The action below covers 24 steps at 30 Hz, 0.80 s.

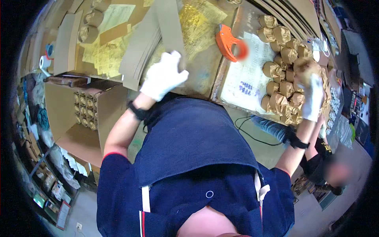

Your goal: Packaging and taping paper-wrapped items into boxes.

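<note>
My left hand point(164, 76), in a white glove, has its thumb and fingers apart. Its fingertips lie at the near end of a grey cardboard strip point(169, 25); whether they press on it I cannot tell. Just left of that hand is a stack of similar strips point(136, 59). On the right, my gloved right hand point(314, 96) is closed round a brown paper-wrapped piece point(306, 66), blurred by motion. It is over a cluster of several paper-wrapped round pieces point(278, 102) at the right end of the table.
An orange tape dispenser point(227, 43) lies mid-table by a white printed sheet point(244, 75). At the left stands an open cardboard box point(108, 114) with wrapped pieces inside. Another person point(316, 152) is close at the right. A black cable point(252, 138) hangs below the table edge.
</note>
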{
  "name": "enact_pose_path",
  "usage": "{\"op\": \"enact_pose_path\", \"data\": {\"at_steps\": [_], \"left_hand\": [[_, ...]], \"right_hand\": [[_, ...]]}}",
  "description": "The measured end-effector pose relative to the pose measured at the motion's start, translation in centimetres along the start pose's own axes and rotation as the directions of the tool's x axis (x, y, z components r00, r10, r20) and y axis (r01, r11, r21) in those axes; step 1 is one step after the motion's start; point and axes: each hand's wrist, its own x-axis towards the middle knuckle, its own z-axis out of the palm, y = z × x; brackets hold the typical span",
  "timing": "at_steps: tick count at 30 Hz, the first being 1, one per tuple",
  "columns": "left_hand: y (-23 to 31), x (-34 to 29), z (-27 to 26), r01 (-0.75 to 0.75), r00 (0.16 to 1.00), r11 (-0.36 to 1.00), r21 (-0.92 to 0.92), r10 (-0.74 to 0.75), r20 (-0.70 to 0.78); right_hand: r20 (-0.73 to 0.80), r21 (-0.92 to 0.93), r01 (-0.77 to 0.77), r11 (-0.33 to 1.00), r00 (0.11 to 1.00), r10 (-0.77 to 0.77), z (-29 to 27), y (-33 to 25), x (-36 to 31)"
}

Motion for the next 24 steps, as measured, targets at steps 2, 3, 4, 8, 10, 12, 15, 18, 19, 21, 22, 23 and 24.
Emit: {"op": "enact_pose_path", "data": {"at_steps": [2,3,4,8,10,12,15,18,19,21,22,23,24], "left_hand": [[-1.7,0.1,4.3,-0.131,0.978,0.988,0.077,0.116,0.173],[-3.0,-0.6,5.3,-0.195,0.967,0.973,0.123,0.171,0.187],[-3.8,-1.0,5.6,-0.289,0.943,0.945,0.155,0.254,0.216],[-4.9,-4.4,4.0,-0.426,0.893,0.905,-0.015,0.423,0.152],[-5.3,-4.6,4.2,-0.532,0.847,0.825,0.190,0.518,0.120],[-5.8,-4.4,4.8,-0.487,0.873,0.842,0.232,0.460,0.162],[-6.6,-3.9,4.2,-0.521,0.853,0.852,0.043,0.519,0.056],[-5.2,-0.9,2.2,-0.524,0.715,0.845,0.106,0.504,-0.485],[-5.2,0.6,2.1,-0.514,0.716,0.858,0.017,0.440,-0.542],[-5.5,3.9,2.8,-0.512,0.714,0.857,-0.068,0.379,-0.589],[-5.8,5.3,4.0,-0.395,0.804,0.877,-0.275,0.185,-0.565],[-6.0,6.5,5.3,-0.256,0.868,0.846,-0.468,-0.011,-0.496],[-6.0,7.5,6.3,-0.259,0.867,0.847,-0.464,-0.008,-0.498]], "right_hand": [[0.277,0.481,-0.368,0.796,0.925,0.260,5.6,-7.7,1.1],[0.483,0.611,-0.567,0.552,0.820,0.308,7.4,-14.0,1.6],[0.468,0.615,-0.453,0.646,0.868,0.163,10.9,-13.9,1.2],[0.783,0.582,-0.706,0.404,0.620,-0.047,18.7,-23.6,0.7],[0.819,0.567,-0.748,0.345,0.559,-0.134,22.5,-26.2,0.3],[0.867,0.496,-0.785,0.372,0.474,-0.156,25.9,-27.3,0.3],[0.912,0.401,-0.752,0.524,0.383,-0.149,26.5,-27.9,0.9],[0.800,0.336,-0.326,0.884,0.594,-0.085,28.3,-27.3,1.6],[0.622,0.396,-0.158,0.904,0.771,-0.138,28.8,-27.5,1.8],[0.475,0.548,-0.157,0.822,0.867,-0.152,29.2,-28.0,2.4],[0.470,0.549,-0.157,0.821,0.870,-0.148,29.2,-28.3,3.0],[0.635,0.653,-0.538,0.533,0.772,0.000,29.0,-28.6,3.6],[0.797,0.593,-0.796,0.125,0.602,0.048,28.7,-29.0,4.1]]}}
